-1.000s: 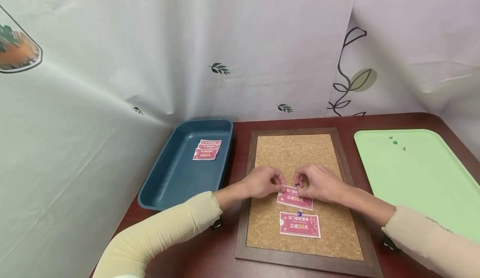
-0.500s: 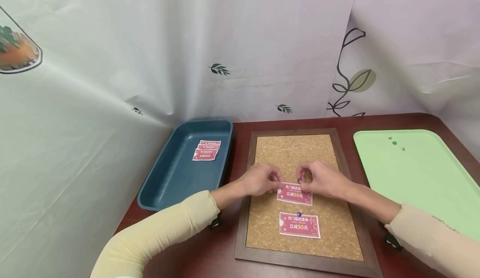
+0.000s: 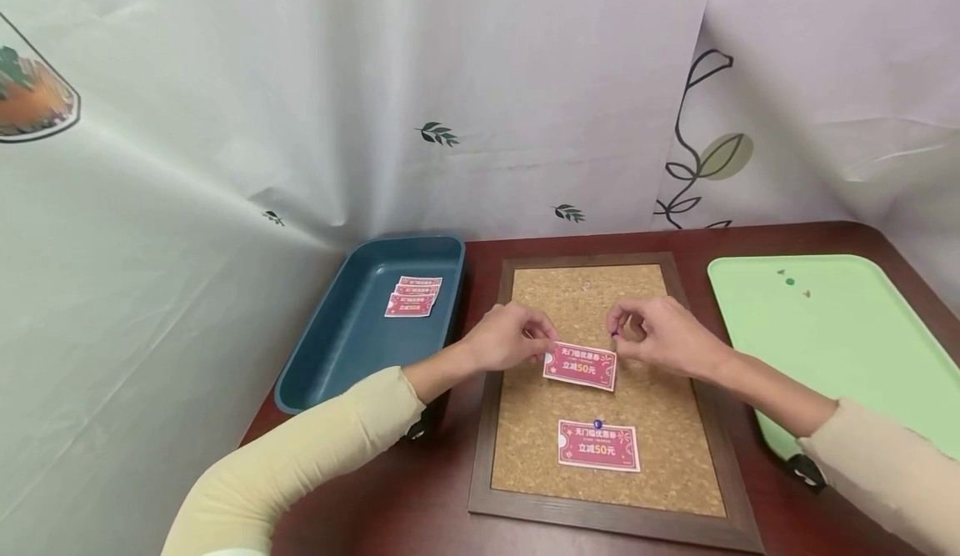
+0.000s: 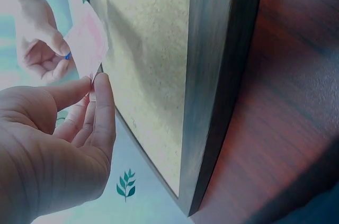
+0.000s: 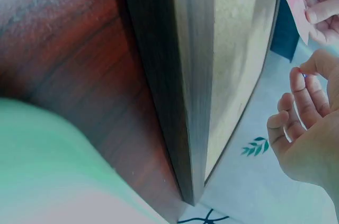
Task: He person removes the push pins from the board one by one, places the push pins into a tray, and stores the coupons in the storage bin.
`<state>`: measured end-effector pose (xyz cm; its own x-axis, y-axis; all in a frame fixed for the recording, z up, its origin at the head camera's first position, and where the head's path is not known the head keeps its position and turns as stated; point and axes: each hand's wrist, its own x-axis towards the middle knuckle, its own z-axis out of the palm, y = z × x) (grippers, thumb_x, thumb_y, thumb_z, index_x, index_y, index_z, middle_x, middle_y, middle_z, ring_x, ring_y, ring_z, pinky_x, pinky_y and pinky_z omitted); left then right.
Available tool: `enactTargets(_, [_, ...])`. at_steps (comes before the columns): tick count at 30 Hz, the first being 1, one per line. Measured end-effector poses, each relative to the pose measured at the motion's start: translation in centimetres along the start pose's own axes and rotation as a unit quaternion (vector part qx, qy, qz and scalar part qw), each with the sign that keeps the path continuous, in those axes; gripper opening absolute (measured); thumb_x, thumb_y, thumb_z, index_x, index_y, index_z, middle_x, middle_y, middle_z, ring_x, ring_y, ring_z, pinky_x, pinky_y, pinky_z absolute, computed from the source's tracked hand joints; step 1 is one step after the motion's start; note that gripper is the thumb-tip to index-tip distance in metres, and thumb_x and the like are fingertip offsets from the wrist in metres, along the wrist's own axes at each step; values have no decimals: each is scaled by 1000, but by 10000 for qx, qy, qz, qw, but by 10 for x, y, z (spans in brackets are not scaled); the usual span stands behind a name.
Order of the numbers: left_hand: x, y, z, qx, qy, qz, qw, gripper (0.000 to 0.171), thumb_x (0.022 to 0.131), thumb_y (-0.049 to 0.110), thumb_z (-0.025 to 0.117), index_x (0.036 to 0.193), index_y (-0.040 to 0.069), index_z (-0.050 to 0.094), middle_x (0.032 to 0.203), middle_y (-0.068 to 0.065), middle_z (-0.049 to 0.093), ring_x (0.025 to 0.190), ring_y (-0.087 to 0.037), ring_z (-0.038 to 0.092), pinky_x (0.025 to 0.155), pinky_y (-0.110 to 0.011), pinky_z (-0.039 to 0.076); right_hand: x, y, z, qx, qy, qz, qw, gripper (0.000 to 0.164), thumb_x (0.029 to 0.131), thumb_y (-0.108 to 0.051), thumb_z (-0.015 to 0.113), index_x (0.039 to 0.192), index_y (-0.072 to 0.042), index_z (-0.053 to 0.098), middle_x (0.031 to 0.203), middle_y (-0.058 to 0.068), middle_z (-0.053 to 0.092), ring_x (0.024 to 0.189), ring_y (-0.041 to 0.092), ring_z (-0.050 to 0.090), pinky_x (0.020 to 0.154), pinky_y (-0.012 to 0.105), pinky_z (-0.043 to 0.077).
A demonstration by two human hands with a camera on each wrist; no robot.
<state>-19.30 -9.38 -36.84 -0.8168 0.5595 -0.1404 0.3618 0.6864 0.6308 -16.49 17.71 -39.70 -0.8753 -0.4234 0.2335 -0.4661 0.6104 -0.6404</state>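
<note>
Between thumb and fingers, my left hand (image 3: 513,337) pinches the left upper corner of a pink paper coupon (image 3: 580,366). In the left wrist view that coupon (image 4: 88,41) is lifted off the corkboard (image 3: 637,448). My right hand (image 3: 660,335) pinches a blue push pin (image 3: 615,334) just beyond the coupon's right upper corner; most of the pin is hidden by the fingertips. Lower on the board, a second coupon (image 3: 598,448) lies flat, with a blue push pin (image 3: 597,424) at its top edge.
Left of the board stands a dark blue tray (image 3: 360,348) with several overlapping coupons (image 3: 412,298). A light green tray (image 3: 840,331) at the right carries several push pins (image 3: 791,282). The board's brown wooden frame (image 3: 486,448) rests on the reddish table (image 3: 360,506).
Both hands have risen away from the board and moved slightly farther back. The coupon has come up with the left hand, and the right hand with its pin has drawn off to the right.
</note>
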Motion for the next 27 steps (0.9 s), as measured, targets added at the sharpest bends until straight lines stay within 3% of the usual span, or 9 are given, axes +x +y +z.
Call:
enactTargets(6, [-4,-4,-17,-159,145,65,9997,6,100,15,77,104,12,80,85,4,74,80,-21,75,63,-26,54,-3,2,-12,-166,237,3,9996,21,83,2,80,91,-15,70,77,-10,61,71,11,52,63,27,42])
enactTargets(10, [-9,-11,-34,-521,242,96,9983,9,101,10,74,107,6,78,88,-2,75,83,-29,77,75,-38,63,-5,7,-18,-231,410,13,9989,23,81,2,80,90,-16,70,76,-9,59,71,11,52,62,27,41])
enactTargets(14, [-15,-19,-51,-783,473,56,9958,11,100,8,74,109,3,78,91,-7,75,81,-30,77,79,-49,63,-8,14,-26,-226,584,9,9980,24,81,4,79,91,-16,69,73,-8,56,68,9,49,60,26,39])
enactTargets(20, [-23,-38,-79,-670,977,-221,9927,10,100,10,76,108,5,79,92,-7,76,78,-26,75,75,-41,63,-15,29,-42,-368,822,146,9958,24,81,5,78,92,-13,69,70,-6,53,66,10,47,59,26,38])
enactTargets(27, [-34,-70,-108,-77,1454,-737,9866,18,101,22,75,115,11,79,107,-9,75,87,-25,71,73,-39,62,-26,54,-62,-632,1127,356,9910,22,81,4,78,89,-14,68,74,-4,58,67,9,50,56,27,38])
